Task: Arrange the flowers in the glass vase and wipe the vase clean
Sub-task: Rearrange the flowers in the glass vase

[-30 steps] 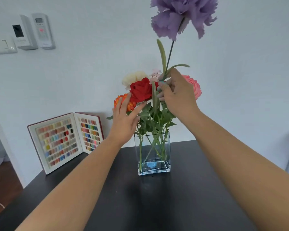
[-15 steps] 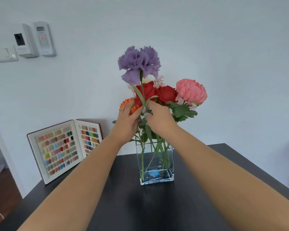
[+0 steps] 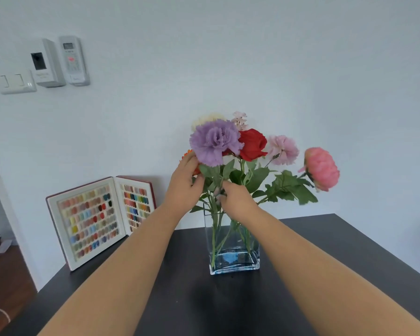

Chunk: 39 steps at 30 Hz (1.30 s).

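Note:
A square glass vase [image 3: 233, 248] with a little blue water stands on the black table [image 3: 228, 306]. It holds several flowers: a purple carnation [image 3: 214, 141], a red rose [image 3: 251, 144], a pale pink carnation [image 3: 283, 149] and a pink peony [image 3: 323, 169] leaning far right. My right hand [image 3: 238, 201] pinches the purple carnation's stem just above the vase rim. My left hand [image 3: 183, 187] rests spread against the bunch's left side, covering most of an orange flower [image 3: 187, 155].
An open case of colour swatches [image 3: 100, 217] leans against the wall at the table's back left. A light switch [image 3: 17, 81] and two wall-mounted remotes [image 3: 58, 61] hang upper left. The table's left edge drops to a wooden floor [image 3: 7, 275].
My right hand has pushed the purple carnation down into the vase, so its bloom sits among the others. The peony has swung out to the right.

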Each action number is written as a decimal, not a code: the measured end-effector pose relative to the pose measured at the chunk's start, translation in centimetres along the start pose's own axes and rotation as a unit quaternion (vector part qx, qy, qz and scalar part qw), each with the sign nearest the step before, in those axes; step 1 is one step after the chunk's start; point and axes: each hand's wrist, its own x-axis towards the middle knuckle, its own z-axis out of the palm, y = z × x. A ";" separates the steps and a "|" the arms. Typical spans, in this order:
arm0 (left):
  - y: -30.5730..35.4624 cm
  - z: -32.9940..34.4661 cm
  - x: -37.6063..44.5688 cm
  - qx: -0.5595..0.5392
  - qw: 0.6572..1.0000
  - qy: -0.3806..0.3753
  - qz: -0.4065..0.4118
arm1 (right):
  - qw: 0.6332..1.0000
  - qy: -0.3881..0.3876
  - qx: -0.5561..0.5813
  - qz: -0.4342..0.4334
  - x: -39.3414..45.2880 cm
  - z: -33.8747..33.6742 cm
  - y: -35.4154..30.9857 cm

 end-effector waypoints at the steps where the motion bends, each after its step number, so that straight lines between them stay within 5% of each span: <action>1: 0.2 0.0 -0.3 -0.017 0.999 0.013 -0.028 | 1.000 -0.002 -0.001 0.002 -0.1 0.2 0.1; 5: 0.7 -0.1 -1.6 -0.061 0.994 0.040 -0.084 | 1.000 -0.002 -0.004 -0.001 0.0 0.5 0.6; 12: 1.4 0.1 -3.9 -0.032 0.996 0.079 -0.039 | 0.999 0.018 -0.050 -0.014 -1.0 1.7 1.1; 23: 2.1 1.5 -6.7 0.044 0.989 0.132 -0.060 | 0.980 0.171 0.036 -0.093 -7.2 2.7 3.5; 26: 1.3 0.8 -7.3 0.050 0.984 0.159 -0.058 | 0.961 0.246 0.119 -0.035 -9.1 1.6 6.1; 29: 0.6 0.6 -8.4 0.007 0.965 0.225 -0.132 | 0.923 0.295 0.237 0.076 -9.0 0.1 8.4; 33: 0.2 1.4 -9.9 -0.184 0.881 0.290 -0.325 | 0.934 0.215 0.250 0.134 -6.8 -2.2 8.6; 36: -0.2 2.3 -10.5 -0.298 0.832 0.215 -0.416 | 0.956 0.180 0.204 0.109 -5.1 -2.9 7.9; 39: -0.4 3.5 -10.2 -0.312 0.821 0.126 -0.462 | 0.963 0.172 0.178 0.103 -3.9 -2.7 7.6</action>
